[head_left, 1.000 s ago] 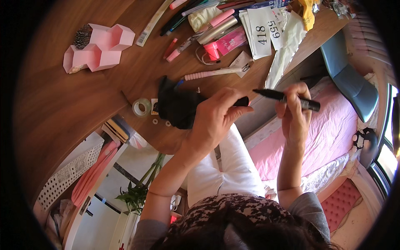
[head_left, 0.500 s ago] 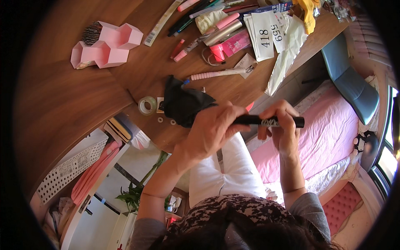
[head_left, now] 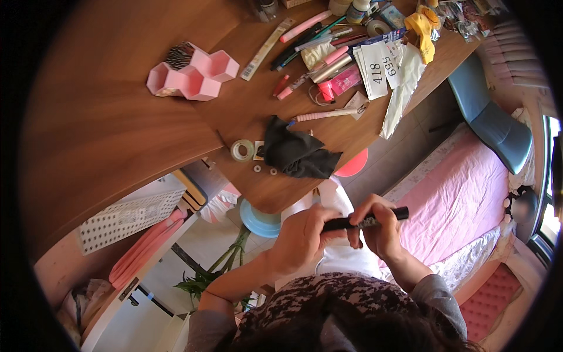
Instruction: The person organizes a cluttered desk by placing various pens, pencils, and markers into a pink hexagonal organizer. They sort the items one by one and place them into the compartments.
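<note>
A thick black marker (head_left: 400, 214) with pale print on its barrel lies level across my lap, gripped at both ends. My left hand (head_left: 299, 237) is closed around its left end, hiding that tip. The fingers of my right hand (head_left: 381, 232) wrap the right part, and the blunt end sticks out past them. Just beyond my hands a crumpled black cloth (head_left: 290, 146) rests at the desk's near corner. Beside it are a roll of clear tape (head_left: 234, 151), a small white ring (head_left: 257, 168) and a pink ridged pen (head_left: 322, 115).
A pink hexagonal organizer (head_left: 202, 85) stands on the wooden desk (head_left: 117, 117). Pens, white number cards (head_left: 370, 70) and a yellow item (head_left: 423, 32) crowd the far side. A pink-covered bed (head_left: 457, 188) and blue chair (head_left: 492, 114) are at right; a plant (head_left: 196, 284) is lower left.
Both hands have come down and nearer my body with the marker, away from the desk corner. The view has shifted, so the desk things appear farther right.
</note>
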### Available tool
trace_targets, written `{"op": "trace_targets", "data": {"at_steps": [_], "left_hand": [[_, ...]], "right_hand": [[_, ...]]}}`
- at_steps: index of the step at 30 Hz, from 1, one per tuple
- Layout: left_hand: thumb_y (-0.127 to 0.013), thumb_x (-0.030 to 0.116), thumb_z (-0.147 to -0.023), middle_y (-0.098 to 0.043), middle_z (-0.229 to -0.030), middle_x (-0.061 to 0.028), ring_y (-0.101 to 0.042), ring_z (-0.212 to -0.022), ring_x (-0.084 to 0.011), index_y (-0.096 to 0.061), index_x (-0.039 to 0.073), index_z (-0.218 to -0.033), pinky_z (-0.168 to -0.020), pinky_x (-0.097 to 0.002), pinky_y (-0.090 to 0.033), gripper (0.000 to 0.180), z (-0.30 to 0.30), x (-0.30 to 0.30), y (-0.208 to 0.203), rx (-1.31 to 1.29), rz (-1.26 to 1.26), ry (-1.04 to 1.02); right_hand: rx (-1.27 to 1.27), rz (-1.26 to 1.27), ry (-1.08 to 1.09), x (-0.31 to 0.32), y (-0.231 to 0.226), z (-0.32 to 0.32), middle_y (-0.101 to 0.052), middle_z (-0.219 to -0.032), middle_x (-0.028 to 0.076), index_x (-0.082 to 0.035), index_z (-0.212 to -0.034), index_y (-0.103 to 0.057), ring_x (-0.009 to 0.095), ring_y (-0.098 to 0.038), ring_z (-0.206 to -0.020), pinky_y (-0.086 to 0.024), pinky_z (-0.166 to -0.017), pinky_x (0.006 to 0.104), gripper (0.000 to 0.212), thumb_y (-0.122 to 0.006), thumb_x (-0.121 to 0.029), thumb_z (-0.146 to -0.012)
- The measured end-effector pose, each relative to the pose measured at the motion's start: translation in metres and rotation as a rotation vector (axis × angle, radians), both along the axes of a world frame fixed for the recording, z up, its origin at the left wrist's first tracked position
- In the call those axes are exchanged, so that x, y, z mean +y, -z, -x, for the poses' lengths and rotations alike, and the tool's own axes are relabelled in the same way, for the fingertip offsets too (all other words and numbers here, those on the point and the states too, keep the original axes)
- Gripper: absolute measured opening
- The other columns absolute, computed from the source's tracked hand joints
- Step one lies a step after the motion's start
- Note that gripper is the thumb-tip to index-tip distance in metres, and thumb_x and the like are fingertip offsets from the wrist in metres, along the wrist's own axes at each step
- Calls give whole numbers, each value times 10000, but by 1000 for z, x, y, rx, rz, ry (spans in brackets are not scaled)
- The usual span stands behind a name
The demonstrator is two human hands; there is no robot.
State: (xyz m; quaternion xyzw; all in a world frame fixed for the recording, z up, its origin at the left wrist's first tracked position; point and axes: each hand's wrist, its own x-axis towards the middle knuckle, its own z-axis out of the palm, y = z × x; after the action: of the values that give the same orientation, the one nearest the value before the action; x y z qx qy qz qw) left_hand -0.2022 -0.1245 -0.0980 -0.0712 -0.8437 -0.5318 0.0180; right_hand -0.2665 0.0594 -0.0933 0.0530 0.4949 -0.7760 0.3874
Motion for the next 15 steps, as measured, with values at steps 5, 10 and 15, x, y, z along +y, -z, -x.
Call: {"op": "trace_targets", "data": {"at_steps": [5,10,15], "left_hand": [[-722,106,-895,-651,-958,-175,-660,-771,-360,-454,-5,-1225,-626,-414,-502,439,-43,-17,6,-181,-50,14],[-638,73,-958,-647,-979,-169,-639,-831,-358,-572,0,-1101,-689,-391,-502,174,-60,-41,34,-61,136,-280],[-690,85,-897,-647,-988,-127,-586,-955,-339,-599,47,-1087,-840,-428,-437,214,-64,-66,85,59,390,-415]], "right_hand": [[-235,-41,-94,-12,9,-23,-550,-612,159,28,-919,-564,225,-562,-498,-418,-447,311,444,-359,-348,-1038],[-80,0,-26,-21,42,-38,-640,-869,98,-31,-1290,-500,158,-617,-602,-456,-511,261,453,-526,-410,-1045],[257,-309,68,-15,60,-37,-679,-947,63,-39,-1292,-553,98,-623,-682,-463,-535,218,332,-570,-236,-1025]]}}
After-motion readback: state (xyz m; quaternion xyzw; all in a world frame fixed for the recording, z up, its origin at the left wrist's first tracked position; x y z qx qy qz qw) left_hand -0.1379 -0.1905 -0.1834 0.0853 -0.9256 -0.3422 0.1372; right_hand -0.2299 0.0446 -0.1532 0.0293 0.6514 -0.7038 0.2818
